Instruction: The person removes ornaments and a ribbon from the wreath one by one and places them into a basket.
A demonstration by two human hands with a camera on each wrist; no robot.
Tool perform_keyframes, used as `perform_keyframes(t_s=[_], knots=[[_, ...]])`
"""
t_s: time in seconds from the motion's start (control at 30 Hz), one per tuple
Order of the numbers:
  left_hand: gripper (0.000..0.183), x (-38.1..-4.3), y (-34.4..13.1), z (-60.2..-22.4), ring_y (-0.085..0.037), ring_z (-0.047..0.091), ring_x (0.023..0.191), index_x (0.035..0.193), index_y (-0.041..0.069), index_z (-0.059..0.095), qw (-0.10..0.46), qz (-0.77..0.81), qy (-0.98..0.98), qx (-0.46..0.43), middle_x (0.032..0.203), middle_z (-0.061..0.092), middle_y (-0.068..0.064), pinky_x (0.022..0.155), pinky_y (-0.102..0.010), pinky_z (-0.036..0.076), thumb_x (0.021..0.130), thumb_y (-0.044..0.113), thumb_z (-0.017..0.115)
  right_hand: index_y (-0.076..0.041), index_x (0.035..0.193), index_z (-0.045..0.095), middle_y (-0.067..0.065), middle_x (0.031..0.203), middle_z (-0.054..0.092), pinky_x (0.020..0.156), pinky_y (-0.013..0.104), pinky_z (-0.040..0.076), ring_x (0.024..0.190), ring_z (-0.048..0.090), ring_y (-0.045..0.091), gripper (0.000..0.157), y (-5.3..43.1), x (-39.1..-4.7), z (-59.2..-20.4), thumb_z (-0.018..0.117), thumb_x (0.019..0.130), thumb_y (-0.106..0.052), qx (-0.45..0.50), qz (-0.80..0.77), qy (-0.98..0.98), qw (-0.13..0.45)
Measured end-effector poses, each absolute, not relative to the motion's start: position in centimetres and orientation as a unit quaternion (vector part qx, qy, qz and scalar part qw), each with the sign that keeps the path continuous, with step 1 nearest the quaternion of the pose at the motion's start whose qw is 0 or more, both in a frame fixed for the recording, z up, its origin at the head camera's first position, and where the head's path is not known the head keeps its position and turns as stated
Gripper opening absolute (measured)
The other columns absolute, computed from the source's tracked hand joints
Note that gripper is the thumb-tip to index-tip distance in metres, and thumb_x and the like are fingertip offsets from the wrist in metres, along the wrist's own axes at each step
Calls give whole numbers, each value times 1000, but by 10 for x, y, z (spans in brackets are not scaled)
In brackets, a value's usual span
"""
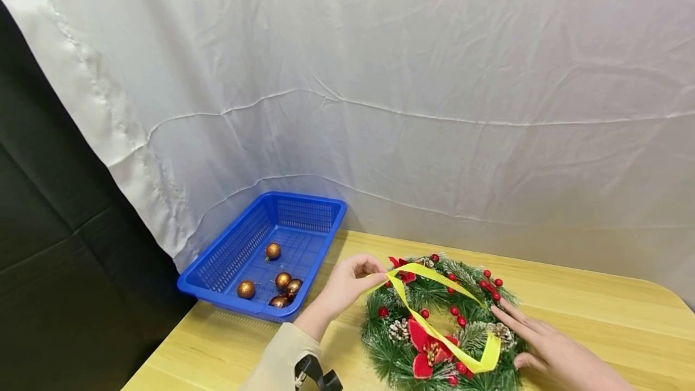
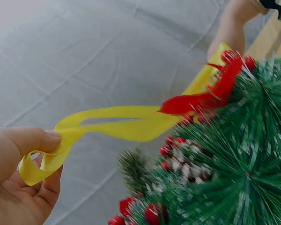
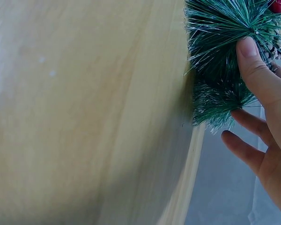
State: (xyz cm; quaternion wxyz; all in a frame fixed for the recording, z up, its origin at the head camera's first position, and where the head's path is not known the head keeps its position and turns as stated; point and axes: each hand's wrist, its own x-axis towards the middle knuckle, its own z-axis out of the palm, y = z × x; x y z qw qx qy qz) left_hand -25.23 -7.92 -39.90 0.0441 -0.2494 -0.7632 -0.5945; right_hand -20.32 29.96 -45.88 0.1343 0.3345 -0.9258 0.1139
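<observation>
My left hand point(image 1: 353, 285) pinches a yellow ribbon point(image 1: 491, 352) between thumb and fingers at the wreath's left edge. In the left wrist view a small loop of the ribbon point(image 2: 131, 129) curls around by the thumb. Two lengths of it stretch across the green Christmas wreath point(image 1: 380, 343), which lies on the table and carries red flowers point(image 1: 422, 365), red berries and pine cones point(image 1: 399, 330). On the wreath's right side rests my right hand point(image 1: 554, 343), fingers extended. The right wrist view shows its thumb point(image 3: 253, 63) on the green needles, the other fingers spread beside the edge.
A blue plastic basket point(image 1: 239, 303) stands at the left of the wooden table point(image 1: 608, 312), with several bronze baubles point(image 1: 273, 251) inside. Behind the table hangs a pale curtain point(image 1: 434, 107); black cloth point(image 1: 54, 258) covers the far left.
</observation>
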Motion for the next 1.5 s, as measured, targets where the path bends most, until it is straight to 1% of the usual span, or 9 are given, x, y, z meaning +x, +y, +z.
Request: perform_keyframes(t_s=[0.13,0.27,0.6,0.7,0.87,1.07,1.2,1.33,1.5], knots=[[8,-242,-80,-376,-8,54,68,88,1,64,62,-597,-761,-246,80,63,-9,61,-21,47,82,6,65,-19,143,28,11,143,33,72,26,51,109,53,22,78,300,-203,-459,67,77,-37,334,107,-926,138],[10,-236,-83,-359,-9,52,66,90,-2,63,70,-605,-759,-229,80,62,-11,59,-19,44,82,5,64,-19,143,28,10,144,33,71,24,50,108,54,20,78,300,-203,-460,66,77,-38,334,101,-926,143],[11,-233,-96,-341,-10,52,66,88,-6,62,100,-625,-754,-174,80,62,-15,57,-18,41,81,2,65,-19,143,29,9,144,32,74,30,52,110,53,23,78,301,-203,-461,67,77,-37,338,95,-924,150],[11,-234,-101,-339,-11,53,67,87,-7,63,116,-627,-753,-163,80,62,-15,59,-18,43,80,1,65,-20,143,29,7,145,32,74,30,52,111,53,23,79,301,-202,-462,68,76,-38,332,94,-926,153],[12,-248,-116,-349,-12,55,69,87,-3,65,136,-639,-743,-147,78,61,-10,62,-19,45,80,7,68,-20,142,30,8,144,33,74,29,52,110,53,23,77,302,-203,-463,68,77,-36,337,98,-924,150],[14,-259,-139,-353,-13,56,68,86,2,65,173,-637,-743,-110,78,61,-5,57,-21,43,80,15,69,-21,142,32,9,143,34,73,29,52,110,53,23,76,301,-204,-463,68,77,-33,339,106,-923,150],[14,-259,-154,-350,-14,55,69,86,5,66,187,-626,-753,-80,79,61,-6,54,-21,42,80,17,70,-21,142,31,10,144,34,72,29,52,109,54,23,75,300,-203,-462,68,77,-33,336,109,-924,145],[19,-259,-169,-348,-13,54,69,88,3,66,197,-616,-760,-58,81,62,-7,56,-22,42,79,19,71,-22,142,31,10,143,34,72,29,52,109,54,23,75,300,-202,-461,68,77,-34,334,107,-925,147],[21,-260,-187,-348,-12,55,72,90,2,65,211,-610,-763,-29,81,62,-4,58,-22,45,80,20,70,-22,142,31,10,143,34,71,29,52,109,54,22,75,299,-202,-461,68,77,-34,334,108,-925,146]])
